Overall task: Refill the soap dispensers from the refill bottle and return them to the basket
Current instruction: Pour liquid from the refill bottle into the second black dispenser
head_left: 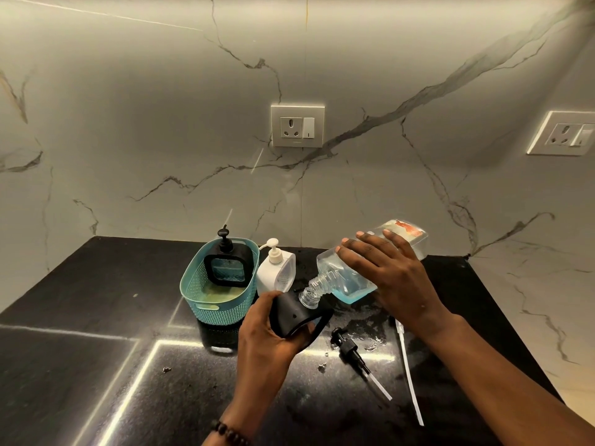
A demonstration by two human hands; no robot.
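Observation:
My left hand (264, 329) grips a black soap dispenser (294, 313), tilted, with its pump off. My right hand (389, 272) holds the clear refill bottle (351, 278) tipped down to the left, its ribbed neck meeting the dispenser's opening; blue liquid sits low in the bottle. The black pump head (347, 347) with its tube lies on the counter to the right of the dispenser. A teal basket (206, 300) stands to the left with another black dispenser (227, 262) inside. A white dispenser (277, 273) stands beside the basket.
A long white strip or tube (409, 371) lies on the black counter (96, 317) to the right of the pump head. Wet spots (370, 336) glisten near it. A marble wall with two power sockets (297, 126) rises behind the counter.

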